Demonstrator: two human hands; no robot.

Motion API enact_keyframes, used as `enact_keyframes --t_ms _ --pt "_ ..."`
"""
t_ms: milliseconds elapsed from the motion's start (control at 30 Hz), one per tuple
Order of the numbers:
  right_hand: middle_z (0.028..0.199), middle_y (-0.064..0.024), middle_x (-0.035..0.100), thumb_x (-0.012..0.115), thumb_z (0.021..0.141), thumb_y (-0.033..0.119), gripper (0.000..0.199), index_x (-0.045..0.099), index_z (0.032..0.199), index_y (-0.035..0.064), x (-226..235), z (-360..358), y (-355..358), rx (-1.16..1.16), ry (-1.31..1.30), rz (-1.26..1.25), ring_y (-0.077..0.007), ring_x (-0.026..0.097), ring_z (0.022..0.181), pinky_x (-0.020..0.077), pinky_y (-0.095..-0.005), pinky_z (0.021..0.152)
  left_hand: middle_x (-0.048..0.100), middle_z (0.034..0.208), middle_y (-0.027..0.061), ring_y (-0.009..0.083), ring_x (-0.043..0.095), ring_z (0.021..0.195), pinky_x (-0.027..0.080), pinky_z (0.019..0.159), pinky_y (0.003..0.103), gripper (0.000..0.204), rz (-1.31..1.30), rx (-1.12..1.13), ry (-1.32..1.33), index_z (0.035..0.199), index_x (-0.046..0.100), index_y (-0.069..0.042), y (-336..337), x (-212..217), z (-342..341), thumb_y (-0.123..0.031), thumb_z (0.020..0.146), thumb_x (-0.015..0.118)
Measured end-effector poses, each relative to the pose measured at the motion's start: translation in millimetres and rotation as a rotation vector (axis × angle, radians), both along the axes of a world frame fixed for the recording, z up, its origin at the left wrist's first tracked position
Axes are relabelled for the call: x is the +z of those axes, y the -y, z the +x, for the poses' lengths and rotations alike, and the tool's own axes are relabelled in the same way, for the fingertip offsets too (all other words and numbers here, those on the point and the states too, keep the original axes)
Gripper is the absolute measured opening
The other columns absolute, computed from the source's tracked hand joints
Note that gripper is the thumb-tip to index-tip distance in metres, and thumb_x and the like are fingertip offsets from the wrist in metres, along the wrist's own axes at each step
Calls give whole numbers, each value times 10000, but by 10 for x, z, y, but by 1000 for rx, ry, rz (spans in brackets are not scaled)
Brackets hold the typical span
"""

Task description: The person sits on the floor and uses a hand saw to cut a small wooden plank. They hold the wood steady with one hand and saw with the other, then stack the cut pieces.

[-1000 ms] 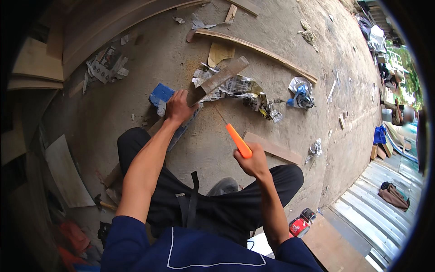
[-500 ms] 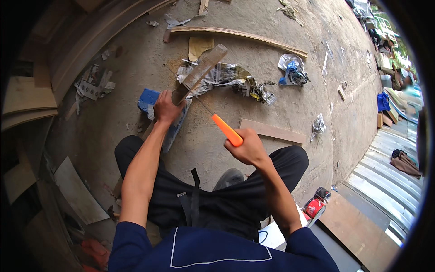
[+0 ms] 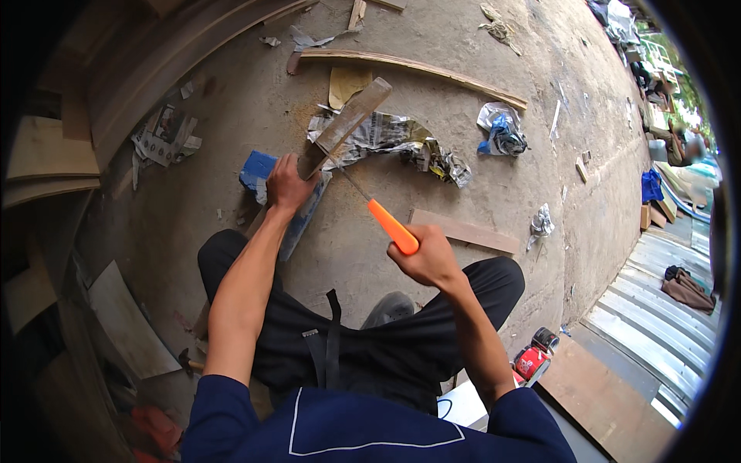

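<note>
Head view: an orange-handled saw with a thin metal blade (image 3: 392, 228) is clenched in the right hand (image 3: 428, 255), gripped at the handle's rear. The blade is pointed up and left, its long axis slanted away from the body, its far part brought to the edge of a flat brown wooden board (image 3: 355, 117). The board, angled up and right, is grasped near its lower end by the left hand (image 3: 291, 185). Beside that hand, a scuffed blue block (image 3: 257, 167) is seen; crumpled printed newspaper (image 3: 390, 133) is partly covered by the board, on rough concrete floor (image 3: 455, 46).
</note>
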State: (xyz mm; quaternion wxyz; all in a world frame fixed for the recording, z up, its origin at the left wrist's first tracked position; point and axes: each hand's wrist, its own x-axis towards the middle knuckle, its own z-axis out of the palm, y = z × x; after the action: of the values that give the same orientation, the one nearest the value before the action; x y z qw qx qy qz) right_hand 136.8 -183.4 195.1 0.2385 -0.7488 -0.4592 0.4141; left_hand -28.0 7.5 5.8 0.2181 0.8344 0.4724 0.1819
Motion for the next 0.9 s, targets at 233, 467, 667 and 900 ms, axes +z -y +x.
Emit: enact_keyframes --t_ms 233,467,667,900 --pt "656 -241 597 648 748 263 298 646 807 -30 -318 -82 -693 -13 16 -9 -412 605 635 488 -443 633 600 898 112 332 589 894 489 740 440 378 -48 -29 32 864 559 -57 27 -36 -54 -293 670 781" --pt "633 -234 578 645 736 238 285 598 726 -43 -6 13 -142 16 59 -50 -397 595 610 473 -436 615 588 894 108 324 586 902 492 742 437 372 -4 -26 37 861 549 -60 -16 -47 -47 -279 668 779" --pt "623 -250 563 641 732 231 289 584 717 -52 -389 -67 -877 -28 11 10 -414 578 591 467 -437 606 587 895 104 322 589 903 492 741 441 370 -53 -44 58 864 546 -61 9 -84 -40 -271 668 779" --pt "586 -236 545 645 731 214 270 575 693 -44 -50 -25 -235 0 58 -28 -376 531 515 456 -417 571 585 893 95 308 586 914 487 761 424 344 -36 -17 16 868 551 -68 -6 -23 -45 -261 683 766"
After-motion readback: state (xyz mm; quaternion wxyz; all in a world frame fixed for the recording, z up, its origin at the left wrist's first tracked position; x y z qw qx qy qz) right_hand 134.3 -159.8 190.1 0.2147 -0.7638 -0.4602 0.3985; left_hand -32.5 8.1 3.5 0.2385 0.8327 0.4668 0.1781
